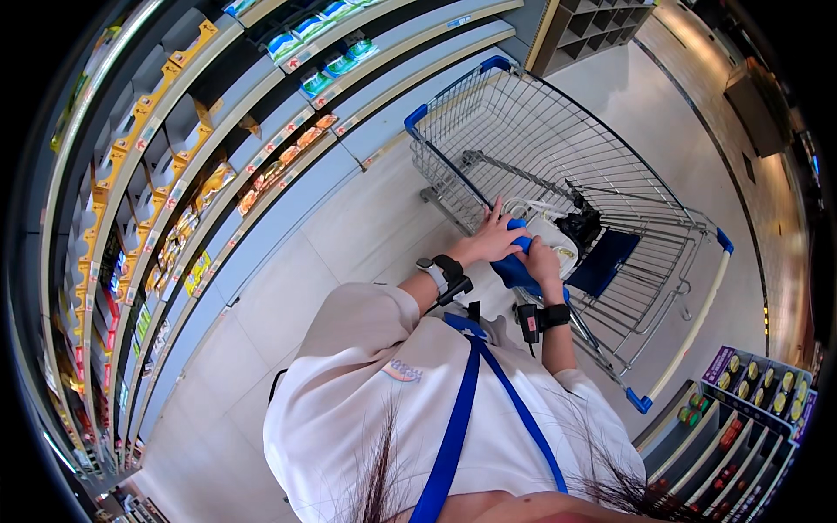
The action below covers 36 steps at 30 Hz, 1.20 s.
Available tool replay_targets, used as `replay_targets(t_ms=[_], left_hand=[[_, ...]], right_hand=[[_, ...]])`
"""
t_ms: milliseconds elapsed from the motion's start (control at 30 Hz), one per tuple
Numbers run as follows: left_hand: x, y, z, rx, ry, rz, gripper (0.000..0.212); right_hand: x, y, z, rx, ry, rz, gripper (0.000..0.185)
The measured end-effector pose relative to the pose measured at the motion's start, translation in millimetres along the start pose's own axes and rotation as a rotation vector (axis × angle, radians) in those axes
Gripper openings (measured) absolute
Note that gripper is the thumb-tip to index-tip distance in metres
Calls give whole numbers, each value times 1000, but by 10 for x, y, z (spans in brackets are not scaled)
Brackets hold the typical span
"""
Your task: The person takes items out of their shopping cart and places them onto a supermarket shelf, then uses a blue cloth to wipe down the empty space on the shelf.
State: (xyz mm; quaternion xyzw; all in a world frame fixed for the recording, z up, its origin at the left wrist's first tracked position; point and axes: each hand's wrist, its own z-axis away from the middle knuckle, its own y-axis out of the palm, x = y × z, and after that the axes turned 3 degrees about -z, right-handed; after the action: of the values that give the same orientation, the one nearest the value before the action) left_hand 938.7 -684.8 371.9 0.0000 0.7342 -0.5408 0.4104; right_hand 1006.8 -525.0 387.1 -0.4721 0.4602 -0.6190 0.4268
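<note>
My left hand (494, 233) and my right hand (541, 261) meet at the near side of a wire shopping cart (588, 157). Between them is a bright blue item (521, 236), partly covered by the fingers; its exact kind is unclear. My right hand grips it from the near side. The left fingers lie over it, some of them spread. More blue material (513, 271) shows below the hands. Just beyond, a white handbag (557, 236) with pale handles sits in the cart, beside a crumpled black plastic bag (580, 225) and a dark blue child-seat flap (603, 263).
A long shelving unit (261, 131) curves along the left, holding packaged goods and yellow display boxes (127, 153). The cart's pale push handle (693, 327) is at the right. A low display shelf (713, 451) stands at the lower right, a cubbyhole rack (588, 29) beyond the cart.
</note>
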Motion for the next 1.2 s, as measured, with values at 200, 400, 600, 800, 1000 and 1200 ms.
replay_targets(t_ms=[200, 400, 600, 800, 1000, 1200], left_hand=[[-123, 4, 339, -19, -15, 2, 42], [-113, 19, 605, -45, 4, -5, 39], [-2, -34, 811, -127, 42, -7, 41], [21, -88, 792, -117, 6, -28, 44], [171, -107, 854, -164, 71, 57, 46], [362, -28, 886, -212, 121, 35, 48]], right_hand=[[196, -72, 303, 45, -41, 29, 51], [358, -63, 472, 28, -64, 27, 54], [517, 35, 521, -54, -94, 14, 60], [510, 156, 449, -66, -30, 4, 59], [692, 329, 360, -107, 44, 7, 55], [817, 515, 347, -206, 185, 72, 48]])
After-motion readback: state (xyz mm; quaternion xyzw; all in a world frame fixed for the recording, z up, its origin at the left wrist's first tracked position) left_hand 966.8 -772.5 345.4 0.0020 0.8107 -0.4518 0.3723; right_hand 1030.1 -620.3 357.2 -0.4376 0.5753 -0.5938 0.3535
